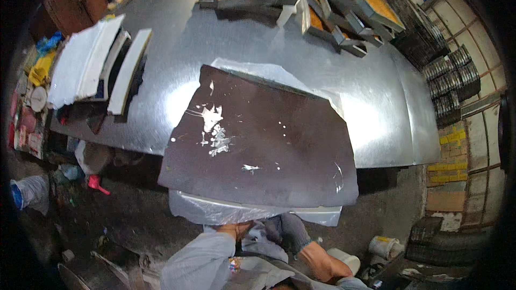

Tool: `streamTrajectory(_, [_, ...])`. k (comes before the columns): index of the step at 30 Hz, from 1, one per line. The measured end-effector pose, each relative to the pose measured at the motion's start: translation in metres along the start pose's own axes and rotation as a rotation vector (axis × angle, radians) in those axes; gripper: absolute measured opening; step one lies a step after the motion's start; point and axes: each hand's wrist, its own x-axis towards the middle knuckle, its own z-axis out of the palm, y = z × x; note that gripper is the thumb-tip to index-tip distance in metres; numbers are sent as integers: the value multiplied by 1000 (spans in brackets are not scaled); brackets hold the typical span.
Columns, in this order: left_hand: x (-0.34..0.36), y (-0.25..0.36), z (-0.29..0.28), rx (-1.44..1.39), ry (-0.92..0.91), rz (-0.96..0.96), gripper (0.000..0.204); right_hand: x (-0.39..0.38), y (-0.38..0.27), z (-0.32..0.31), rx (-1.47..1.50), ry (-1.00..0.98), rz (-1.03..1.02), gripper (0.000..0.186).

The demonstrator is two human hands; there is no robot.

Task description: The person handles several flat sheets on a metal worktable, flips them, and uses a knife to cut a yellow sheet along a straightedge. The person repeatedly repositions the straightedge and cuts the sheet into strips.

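Note:
A dark brown board (258, 139) with white scuffs and spots lies over white, plastic-wrapped sheets (215, 207) at the near edge of a shiny metal-topped table (150, 59). Below their near edge is my left hand (239, 230), mostly hidden, with a pale grey sleeve and bare wrist showing. My right hand (287, 232), in a dark grey knit glove, is beside it at the underside of the stack. Its fingers are out of sight, so what either hand grips is unclear.
White panels and strips (86, 62) lie at the left of the table, and angular metal frames with orange insides (333, 8) at the back. Stacked metal pieces (449, 80) stand at the right, a cluttered shelf (35, 107) at the left, a bucket (379, 244) lower right.

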Motion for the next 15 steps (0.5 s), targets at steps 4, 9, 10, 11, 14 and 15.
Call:
streamTrajectory(4, [-14,18,3,12,72,3,47,-23,-13,-78,84,-394,-177,28])
streamTrajectory(9, [-22,54,12,87,87,91,51,82,-38,-110,-127,219,9,66])
streamTrajectory(10, [-24,68,14,117,93,122,52,111,-33,-101,-430,280,25,73])
streamTrajectory(11, [-24,85,21,154,82,150,52,127,-34,-95,-479,266,97,73])
streamTrajectory(14, [-26,137,40,263,95,334,55,157,-32,-83,-506,213,157,75])
streamTrajectory(15, [-29,157,51,298,97,411,56,155,-29,-83,-451,215,114,75])
